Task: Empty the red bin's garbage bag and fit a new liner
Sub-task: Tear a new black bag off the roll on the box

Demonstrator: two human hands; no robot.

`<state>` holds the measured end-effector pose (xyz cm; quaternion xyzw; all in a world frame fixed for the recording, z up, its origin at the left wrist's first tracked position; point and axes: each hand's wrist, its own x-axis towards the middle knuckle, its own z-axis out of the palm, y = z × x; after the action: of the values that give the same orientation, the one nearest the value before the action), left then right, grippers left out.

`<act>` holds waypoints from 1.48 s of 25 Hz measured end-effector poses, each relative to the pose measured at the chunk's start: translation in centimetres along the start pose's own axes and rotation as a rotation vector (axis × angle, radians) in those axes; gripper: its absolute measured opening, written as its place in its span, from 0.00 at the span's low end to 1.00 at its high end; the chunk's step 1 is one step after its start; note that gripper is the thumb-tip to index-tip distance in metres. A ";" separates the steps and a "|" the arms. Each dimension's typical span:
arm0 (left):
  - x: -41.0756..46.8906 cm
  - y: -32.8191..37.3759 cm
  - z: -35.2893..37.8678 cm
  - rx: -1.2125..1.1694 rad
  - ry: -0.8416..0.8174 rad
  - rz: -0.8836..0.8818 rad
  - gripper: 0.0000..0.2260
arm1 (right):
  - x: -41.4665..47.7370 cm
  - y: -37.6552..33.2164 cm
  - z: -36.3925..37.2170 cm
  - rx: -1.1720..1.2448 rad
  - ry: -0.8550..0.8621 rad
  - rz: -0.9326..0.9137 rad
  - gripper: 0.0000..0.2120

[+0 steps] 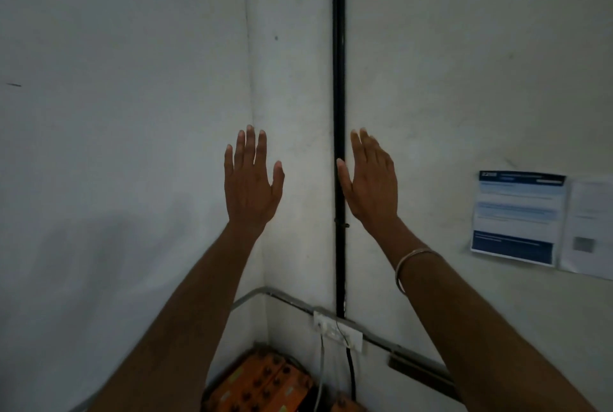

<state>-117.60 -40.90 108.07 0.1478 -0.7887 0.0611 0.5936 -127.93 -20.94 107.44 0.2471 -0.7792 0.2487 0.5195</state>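
Both my arms are stretched out toward a white wall corner. My left hand (252, 179) is raised with its back to me, fingers straight and slightly apart, holding nothing. My right hand (373, 182) is raised beside it, fingers straight, also holding nothing; a thin bangle (411, 257) sits on that wrist. No red bin, garbage bag or liner is in view.
A black pipe (339, 80) runs down the wall corner to a white socket plate (338, 332) with cables hanging from it. Orange batteries (262, 381) sit low in the corner. A blue-and-white notice (517, 217) is stuck on the right wall.
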 end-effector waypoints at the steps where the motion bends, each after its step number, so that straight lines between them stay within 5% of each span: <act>1: 0.6 1.3 0.1 -0.026 -0.001 0.005 0.27 | 0.5 1.1 -0.9 -0.035 0.007 0.011 0.28; 10: 2.1 12.3 1.6 -0.343 -0.018 0.125 0.27 | -0.9 8.3 -10.8 -0.360 0.000 0.141 0.29; 19: -0.1 24.4 -4.7 -0.776 -0.077 0.261 0.27 | -6.0 8.7 -27.6 -0.745 0.098 0.328 0.28; 26: -6.0 35.6 -18.3 -1.131 -0.112 0.385 0.27 | -13.8 5.1 -46.2 -1.092 0.138 0.430 0.29; 37: -16.4 44.9 -51.9 -1.707 -0.153 0.570 0.27 | -27.3 -11.8 -76.8 -1.665 0.232 0.602 0.28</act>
<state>-79.51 18.44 110.89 -0.5404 -0.6098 -0.4103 0.4096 -58.35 23.15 109.37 -0.4522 -0.6817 -0.2486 0.5186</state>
